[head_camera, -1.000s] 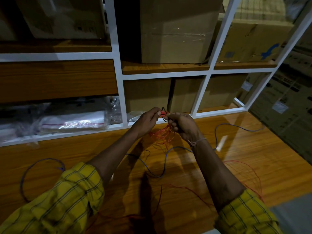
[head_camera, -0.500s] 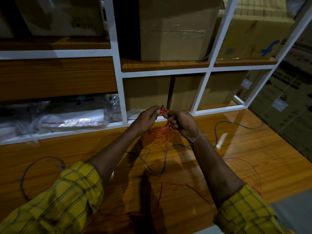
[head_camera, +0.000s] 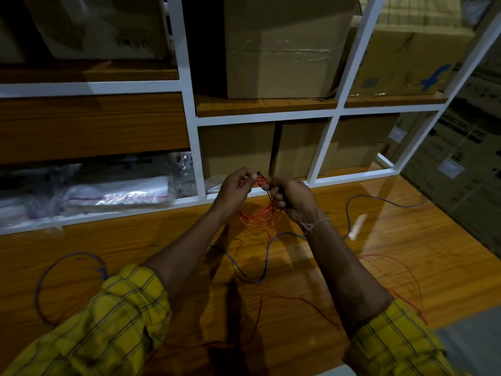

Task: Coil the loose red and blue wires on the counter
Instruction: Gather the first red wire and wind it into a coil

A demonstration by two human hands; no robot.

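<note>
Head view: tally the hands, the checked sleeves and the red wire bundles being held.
Hands: 2 (left hand, right hand)
Checked sleeves: 2 (left sleeve, right sleeve)
Held red wire bundle: 1
Total: 5

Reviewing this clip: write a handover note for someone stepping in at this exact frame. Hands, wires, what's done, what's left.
Left hand pinches the top of the red wire loops; right hand grips the same bundle.
The loops hang between the hands above the counter; more red wire trails on the counter by the right sleeve.
Blue wire lies loose across the counter, untouched.
Done: part of the red gathered.
Left: finish the red, then coil the blue.
</note>
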